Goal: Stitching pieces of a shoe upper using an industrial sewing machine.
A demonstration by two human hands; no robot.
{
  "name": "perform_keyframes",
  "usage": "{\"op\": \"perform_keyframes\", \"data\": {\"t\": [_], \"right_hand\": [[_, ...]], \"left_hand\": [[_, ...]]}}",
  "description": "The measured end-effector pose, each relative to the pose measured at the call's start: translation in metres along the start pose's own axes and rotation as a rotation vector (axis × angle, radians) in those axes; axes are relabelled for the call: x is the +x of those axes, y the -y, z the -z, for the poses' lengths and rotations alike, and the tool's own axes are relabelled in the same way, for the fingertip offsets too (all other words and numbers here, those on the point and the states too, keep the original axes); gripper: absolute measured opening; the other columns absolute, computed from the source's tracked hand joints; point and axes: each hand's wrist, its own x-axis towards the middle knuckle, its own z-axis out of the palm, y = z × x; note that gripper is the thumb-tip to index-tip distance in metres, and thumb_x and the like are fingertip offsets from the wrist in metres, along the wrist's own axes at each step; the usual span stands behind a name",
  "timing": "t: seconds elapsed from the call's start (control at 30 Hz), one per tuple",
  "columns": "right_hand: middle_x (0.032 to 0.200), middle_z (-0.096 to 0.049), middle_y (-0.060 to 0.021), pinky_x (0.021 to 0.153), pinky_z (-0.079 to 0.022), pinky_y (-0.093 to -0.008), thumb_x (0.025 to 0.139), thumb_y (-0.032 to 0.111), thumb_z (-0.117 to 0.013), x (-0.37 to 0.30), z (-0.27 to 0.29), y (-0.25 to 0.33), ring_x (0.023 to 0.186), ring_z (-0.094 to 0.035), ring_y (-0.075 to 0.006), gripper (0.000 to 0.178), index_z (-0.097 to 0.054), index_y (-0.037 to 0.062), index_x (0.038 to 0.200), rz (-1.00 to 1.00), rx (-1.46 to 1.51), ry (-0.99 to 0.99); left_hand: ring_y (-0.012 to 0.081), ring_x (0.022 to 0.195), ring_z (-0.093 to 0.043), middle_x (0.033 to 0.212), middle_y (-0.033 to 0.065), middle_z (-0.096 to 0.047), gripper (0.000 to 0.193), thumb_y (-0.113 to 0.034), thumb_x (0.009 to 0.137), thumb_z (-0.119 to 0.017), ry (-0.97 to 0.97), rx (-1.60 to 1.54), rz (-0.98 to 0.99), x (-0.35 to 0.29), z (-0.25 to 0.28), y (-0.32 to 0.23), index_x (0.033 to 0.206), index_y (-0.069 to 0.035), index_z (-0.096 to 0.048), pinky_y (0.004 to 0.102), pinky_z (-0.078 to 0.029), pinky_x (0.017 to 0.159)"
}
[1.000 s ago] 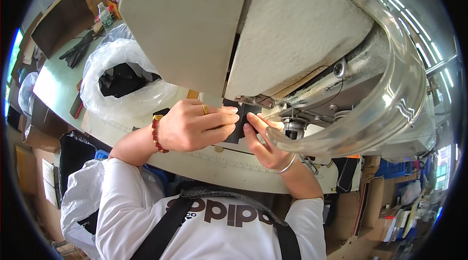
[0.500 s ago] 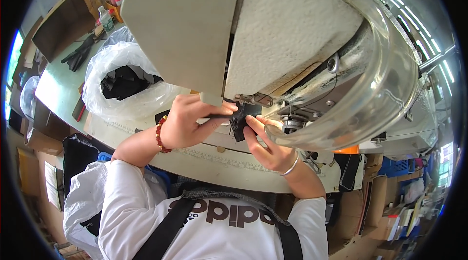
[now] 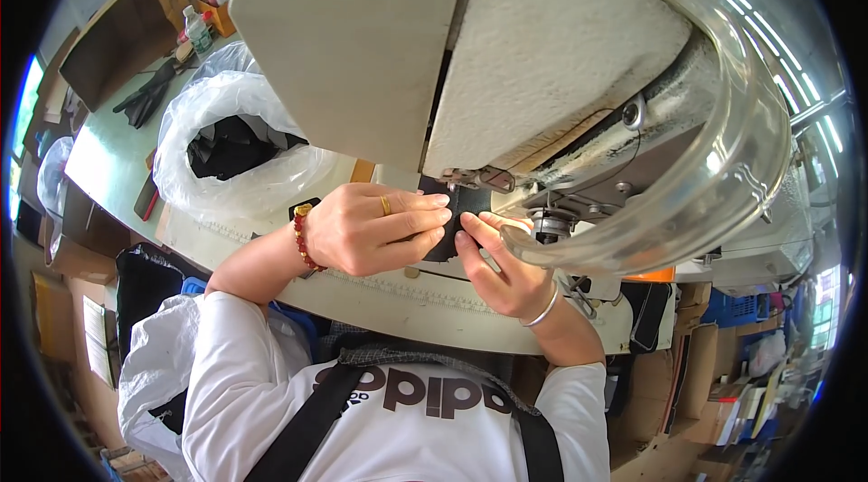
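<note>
A piece of black fabric (image 3: 466, 200) lies under the needle area of a large pale sewing machine (image 3: 353, 39). My left hand (image 3: 375, 229), with a gold ring and a red beaded bracelet, has its fingers pressed together on the fabric's left side. My right hand (image 3: 506, 274), wearing a silver bangle, pinches the fabric's right edge between thumb and fingertips. Both sets of fingertips are close together, just on my side of the presser foot (image 3: 484, 178). The left hand covers part of the fabric, and the needle tip is too small to make out.
A clear plastic bag (image 3: 185, 188) with black pieces inside stands left of the machine. A thick transparent tube (image 3: 723, 184) curves round the machine's right side. Along the table's near edge runs a ruler strip (image 3: 398, 292). A bottle (image 3: 196, 30) stands at the far left.
My left hand has moved nearer to me and turned, so its back faces up. The fabric, raised and folded before, now lies flatter. My right hand has barely moved.
</note>
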Motion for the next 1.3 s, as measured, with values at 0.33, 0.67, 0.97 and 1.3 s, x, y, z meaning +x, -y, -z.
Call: {"op": "perform_keyframes", "data": {"t": [0.33, 0.67, 0.97, 1.3], "right_hand": [[0.108, -0.076, -0.0159, 0.080, -0.059, -0.0387, 0.078, -0.002, -0.079, 0.002, 0.003, 0.002, 0.092, -0.073, -0.0298, 0.019, -0.072, -0.0003, 0.095, -0.001, -0.010, 0.033], [0.114, -0.075, -0.0219, 0.085, -0.059, -0.0381, 0.072, -0.006, -0.078, 0.003, 0.003, 0.000, 0.097, -0.070, -0.0320, 0.026, -0.073, -0.0009, 0.097, 0.000, 0.021, 0.029], [0.116, -0.074, -0.0223, 0.085, -0.056, -0.0371, 0.074, -0.002, -0.077, -0.003, 0.004, 0.000, 0.100, -0.069, -0.0319, 0.029, -0.073, -0.0004, 0.102, -0.006, 0.015, 0.068], [0.119, -0.075, -0.0175, 0.082, -0.052, -0.0328, 0.079, 0.000, -0.078, -0.011, -0.005, 0.002, 0.096, -0.071, -0.0274, 0.022, -0.073, 0.0042, 0.100, -0.034, -0.036, 0.072]], "left_hand": [[0.0276, 0.096, -0.079, 0.103, 0.0166, -0.077, 0.016, -0.009, 0.081, -0.078, -0.027, 0.005, -0.002, 0.002, -0.001, -0.002, 0.091, 0.001, -0.072, 0.0359, -0.068, 0.082], [0.0275, 0.098, -0.079, 0.109, 0.0116, -0.078, 0.017, 0.002, 0.083, -0.079, -0.158, -0.591, 0.770, -0.008, -0.006, -0.012, 0.099, 0.001, -0.073, 0.0373, -0.063, 0.083], [0.0144, 0.069, -0.073, 0.109, 0.0107, -0.077, 0.014, -0.005, 0.079, -0.075, -0.015, -0.017, 0.127, 0.002, 0.000, -0.005, 0.093, -0.003, -0.073, 0.0265, -0.050, 0.045], [0.0132, 0.063, -0.065, 0.107, 0.0084, -0.077, 0.019, -0.008, 0.074, -0.077, -0.035, 0.028, 0.083, 0.003, -0.001, 0.004, 0.092, -0.004, -0.073, 0.0293, -0.048, 0.051]]}}
